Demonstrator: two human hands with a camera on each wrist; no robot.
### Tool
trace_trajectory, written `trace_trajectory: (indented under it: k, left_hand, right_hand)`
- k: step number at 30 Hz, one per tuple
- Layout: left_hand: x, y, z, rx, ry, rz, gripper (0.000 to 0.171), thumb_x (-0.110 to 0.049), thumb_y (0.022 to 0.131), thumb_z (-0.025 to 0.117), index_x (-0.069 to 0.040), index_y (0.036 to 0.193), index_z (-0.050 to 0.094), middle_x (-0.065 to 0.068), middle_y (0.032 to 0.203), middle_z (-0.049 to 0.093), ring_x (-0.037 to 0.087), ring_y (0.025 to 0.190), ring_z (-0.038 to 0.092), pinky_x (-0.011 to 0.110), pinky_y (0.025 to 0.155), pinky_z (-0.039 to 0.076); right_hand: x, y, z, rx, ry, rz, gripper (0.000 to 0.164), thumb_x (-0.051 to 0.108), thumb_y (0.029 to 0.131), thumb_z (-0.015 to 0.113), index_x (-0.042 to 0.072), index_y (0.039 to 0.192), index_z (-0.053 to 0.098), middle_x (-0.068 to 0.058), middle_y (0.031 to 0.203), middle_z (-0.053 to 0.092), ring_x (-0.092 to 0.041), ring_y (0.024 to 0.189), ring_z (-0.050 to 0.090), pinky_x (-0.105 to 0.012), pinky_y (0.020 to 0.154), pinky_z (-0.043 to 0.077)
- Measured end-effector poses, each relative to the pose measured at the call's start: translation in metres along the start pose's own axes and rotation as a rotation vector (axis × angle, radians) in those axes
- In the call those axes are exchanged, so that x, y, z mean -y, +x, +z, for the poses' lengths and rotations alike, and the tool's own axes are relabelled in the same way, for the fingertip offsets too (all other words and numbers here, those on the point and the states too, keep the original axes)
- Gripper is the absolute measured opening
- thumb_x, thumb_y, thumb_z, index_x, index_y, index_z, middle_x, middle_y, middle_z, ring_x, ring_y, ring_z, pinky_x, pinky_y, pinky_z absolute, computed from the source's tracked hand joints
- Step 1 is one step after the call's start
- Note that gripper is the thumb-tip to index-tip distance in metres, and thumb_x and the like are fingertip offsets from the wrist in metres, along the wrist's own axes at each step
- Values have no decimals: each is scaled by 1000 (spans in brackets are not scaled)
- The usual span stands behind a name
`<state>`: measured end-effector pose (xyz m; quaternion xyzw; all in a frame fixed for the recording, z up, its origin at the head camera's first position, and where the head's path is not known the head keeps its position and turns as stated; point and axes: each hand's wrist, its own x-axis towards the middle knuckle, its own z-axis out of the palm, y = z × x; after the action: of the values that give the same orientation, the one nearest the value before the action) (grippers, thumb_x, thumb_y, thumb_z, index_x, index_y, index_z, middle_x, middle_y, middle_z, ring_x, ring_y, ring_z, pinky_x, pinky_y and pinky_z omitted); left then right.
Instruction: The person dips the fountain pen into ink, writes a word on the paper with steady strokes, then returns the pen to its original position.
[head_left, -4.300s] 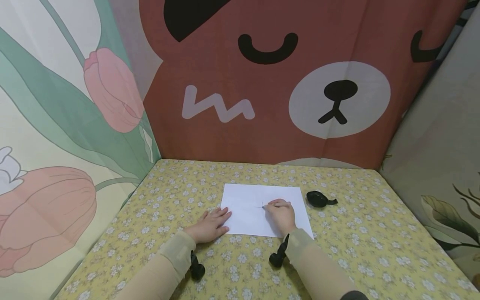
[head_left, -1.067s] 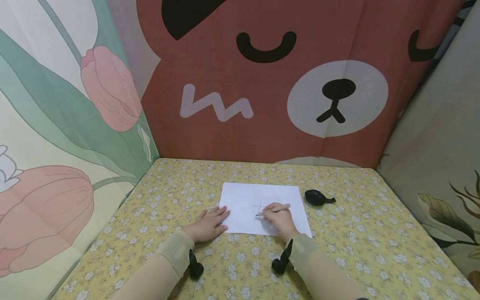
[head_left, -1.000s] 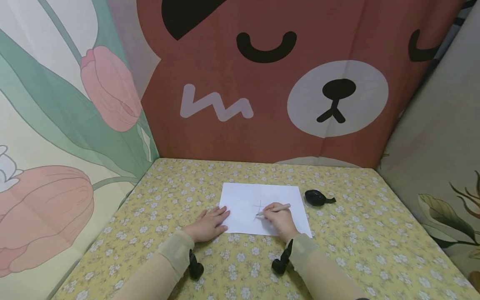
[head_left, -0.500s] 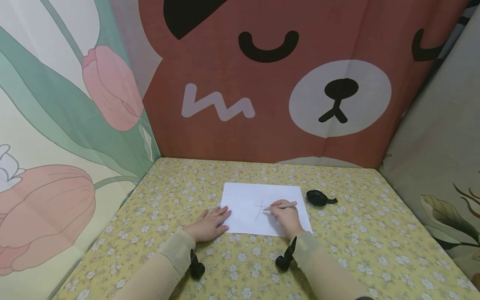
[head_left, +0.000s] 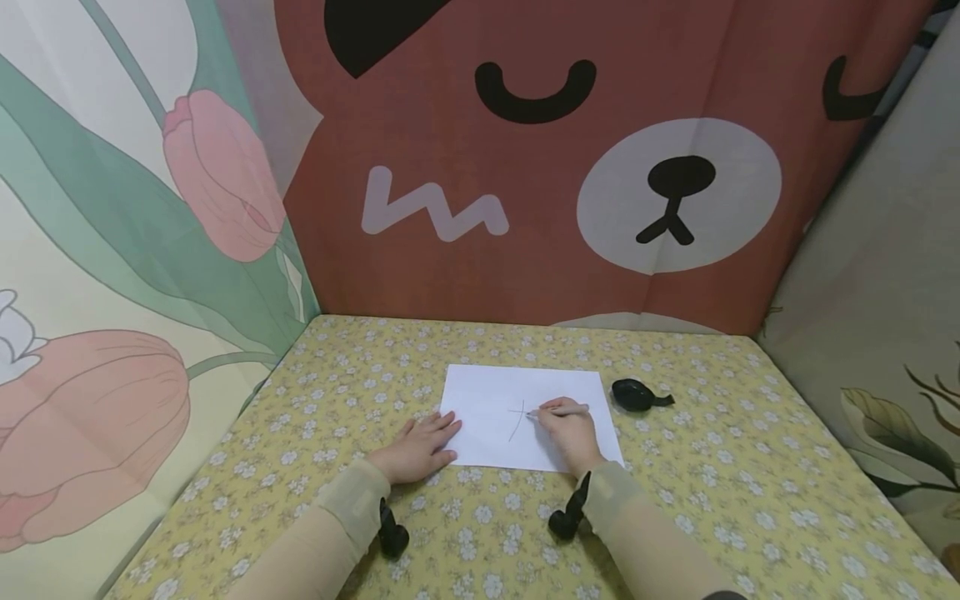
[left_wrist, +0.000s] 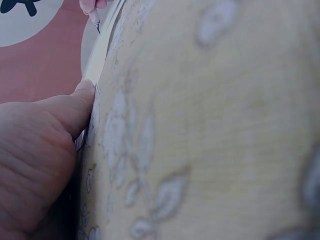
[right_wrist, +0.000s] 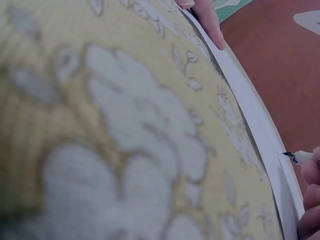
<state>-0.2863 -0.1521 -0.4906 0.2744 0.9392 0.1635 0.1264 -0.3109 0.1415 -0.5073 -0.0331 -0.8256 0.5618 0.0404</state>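
Note:
A white sheet of paper (head_left: 480, 387) lies flat on the table, bearing thin dark lines (head_left: 517, 423): a short horizontal one crossed by a long stroke curving down to the left. My right hand (head_left: 572, 435) rests on the sheet's right part and pinches a slim pale pen (head_left: 576, 409). Its dark tip is right at the paper, just right of the crossing, and shows closely in the right wrist view as a pointed black nib (right_wrist: 288, 154). With fingers spread, my left hand (head_left: 416, 450) rests across the sheet's left edge; the left wrist view shows its thumb (left_wrist: 75, 107) at the border.
To the right of the sheet sits a small black rounded object (head_left: 633, 396) with a short strap-like tail. A yellow flowered cloth (head_left: 720, 467) covers the table. Behind it hangs a brown bear-print curtain (head_left: 450, 283), and a tulip-print one (head_left: 225, 183) stands at the left.
The vertical line has grown into a long stroke curving down left. My right hand first followed it down, then moved back up and right of it. My left hand has stayed put.

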Motion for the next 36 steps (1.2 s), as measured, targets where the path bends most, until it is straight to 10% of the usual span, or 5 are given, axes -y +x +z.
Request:
trace_trajectory:
  k: [36]
  left_hand:
    - [-5,-3,-5,0,-23,3,59,-41,103,42,-16,154,27,3,160,17,28,147,8,57,114,5]
  right_hand:
    - [-2,1,0,-10,-17,25,15,22,83,73,8,88,70,-4,85,64,-19,75,55,-30,69,44]
